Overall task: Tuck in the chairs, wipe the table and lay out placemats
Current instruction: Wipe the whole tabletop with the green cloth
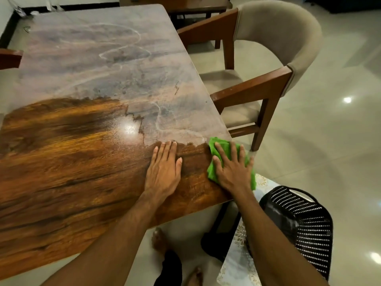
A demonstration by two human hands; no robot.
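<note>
A long wooden table [68,153] fills the view; its near part is dark and glossy, its far part dull grey with pale streaks. My right hand [233,168] presses flat, fingers spread, on a green cloth [220,149] at the table's right edge near the corner. My left hand [165,168] rests flat on the bare wood just left of it. A wood-framed armchair [274,58] with beige padding stands at the table's right side, turned partly outward, its seat partly under the tabletop. Pale patterned placemats [241,256] lie below the table's corner, under my right forearm.
A black perforated plastic chair [299,221] stands at the near right, under the placemats. Another chair's wooden arm [10,57] shows at the left edge. A second wooden table [185,5] stands at the back. My feet [158,240] are on the glossy tile floor.
</note>
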